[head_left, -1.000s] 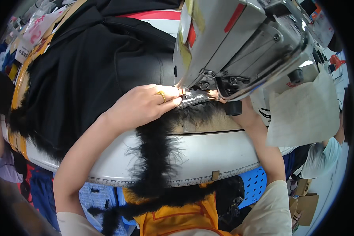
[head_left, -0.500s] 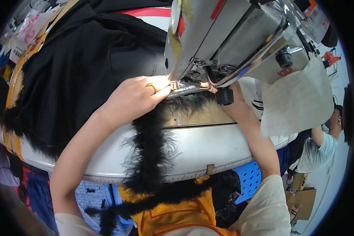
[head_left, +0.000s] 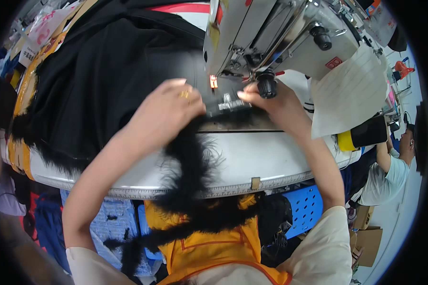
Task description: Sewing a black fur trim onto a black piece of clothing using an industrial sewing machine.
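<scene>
A black garment (head_left: pixel 104 80) with fluffy trim (head_left: pixel 190 166) spreads over the sewing machine's white table. My left hand (head_left: pixel 171 107), wearing a ring, has its fingers curled closed on the cloth at the left end of a black label (head_left: pixel 228 103) with pale lettering. At the label's right end, my right hand (head_left: pixel 276 99) pinches with thumb and fingers, partly behind a black knob. The label is smeared by motion and lies just in front of the lit needle area (head_left: pixel 214 81) of the sewing machine (head_left: pixel 266 33).
A measuring tape (head_left: pixel 142 193) runs along the table's (head_left: pixel 261 154) front edge. Paper (head_left: pixel 349 90) hangs from the machine's right side. Trim drapes over my yellow apron (head_left: pixel 214 247). A blue perforated basket (head_left: pixel 302 211) stands below; a person (head_left: pixel 385 175) sits at the far right.
Both hands have shifted the label and cloth out from beneath the machine head, slightly toward me. The label now shows more fully. My view has also shifted a little.
</scene>
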Motion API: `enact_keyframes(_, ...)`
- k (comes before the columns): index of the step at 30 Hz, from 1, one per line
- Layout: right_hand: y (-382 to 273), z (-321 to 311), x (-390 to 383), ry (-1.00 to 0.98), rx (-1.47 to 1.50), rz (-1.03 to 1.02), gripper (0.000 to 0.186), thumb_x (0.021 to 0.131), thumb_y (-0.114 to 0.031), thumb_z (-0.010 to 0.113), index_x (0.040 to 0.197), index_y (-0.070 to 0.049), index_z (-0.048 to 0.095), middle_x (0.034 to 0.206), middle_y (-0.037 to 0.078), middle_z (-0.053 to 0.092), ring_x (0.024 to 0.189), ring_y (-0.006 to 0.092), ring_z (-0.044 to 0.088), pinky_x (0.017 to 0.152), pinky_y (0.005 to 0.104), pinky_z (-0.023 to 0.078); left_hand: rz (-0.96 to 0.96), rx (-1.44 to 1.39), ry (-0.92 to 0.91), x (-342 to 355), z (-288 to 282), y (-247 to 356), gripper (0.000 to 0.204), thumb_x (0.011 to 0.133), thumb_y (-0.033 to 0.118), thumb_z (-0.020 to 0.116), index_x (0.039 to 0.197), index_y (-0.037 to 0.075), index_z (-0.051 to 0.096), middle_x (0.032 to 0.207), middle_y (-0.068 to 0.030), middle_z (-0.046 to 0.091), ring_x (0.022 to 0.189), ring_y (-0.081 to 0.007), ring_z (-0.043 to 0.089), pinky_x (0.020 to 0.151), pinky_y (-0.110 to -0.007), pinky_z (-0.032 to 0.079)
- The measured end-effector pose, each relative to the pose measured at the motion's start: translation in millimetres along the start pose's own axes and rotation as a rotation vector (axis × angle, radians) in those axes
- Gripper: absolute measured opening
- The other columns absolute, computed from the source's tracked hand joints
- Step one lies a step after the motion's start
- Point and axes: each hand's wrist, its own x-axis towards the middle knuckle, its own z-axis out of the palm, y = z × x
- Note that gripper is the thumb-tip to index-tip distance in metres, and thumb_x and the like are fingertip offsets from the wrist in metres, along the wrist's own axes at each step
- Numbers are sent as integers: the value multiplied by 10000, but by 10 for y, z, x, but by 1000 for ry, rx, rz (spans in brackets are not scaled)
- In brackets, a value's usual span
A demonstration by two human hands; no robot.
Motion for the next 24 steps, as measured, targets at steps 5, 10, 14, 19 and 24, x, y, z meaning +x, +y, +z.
enact_keyframes(5, -416, -227, -160, -117, -50, -1, 508, 726, -37, 612, 1222, -147, 596, 1152, 17, 599, 1059, 235, 582, 871, 338, 501, -130, 131, 90, -348, 4, 578, 317, 752, 130, 611, 1060, 63, 641, 1112, -49, 617, 1141, -186, 554, 1026, -367, 401)
enact_keyframes(10, -532, -53, 149, -63, -24, -72, 503, 706, -65, 631, 1205, -111, 595, 1242, -8, 578, 1086, 176, 575, 876, 293, 501, -72, 70, 142, -191, 85, 394, 253, 732, 123, 611, 973, 58, 654, 1050, -29, 628, 1064, -177, 580, 910, -314, 461)
enact_keyframes(14, -570, 130, 96, 101, -201, -68, 423, 719, -99, 605, 1137, -153, 640, 1172, -75, 632, 957, 103, 619, 780, 240, 504, 196, -7, 171, -269, 29, -30, 231, 721, 81, 598, 939, 68, 670, 1003, -14, 652, 973, -193, 627, 800, -306, 514)
enact_keyframes(19, -545, 212, 61, 153, -257, -59, 409, 708, -115, 612, 1110, -170, 661, 1191, -89, 628, 935, 77, 613, 707, 226, 469, 193, -64, 35, -208, -16, -65, 411, 612, 76, 629, 1021, 70, 667, 1048, -29, 644, 937, -229, 623, 799, -334, 528)
enact_keyframes(24, -478, 230, 62, 141, -134, -26, 438, 710, -122, 617, 1143, -179, 656, 1191, -89, 626, 943, 98, 608, 742, 255, 498, 183, -10, 94, -142, 13, 38, 321, 661, 81, 636, 978, 68, 684, 1018, -13, 649, 987, -194, 620, 858, -322, 512)
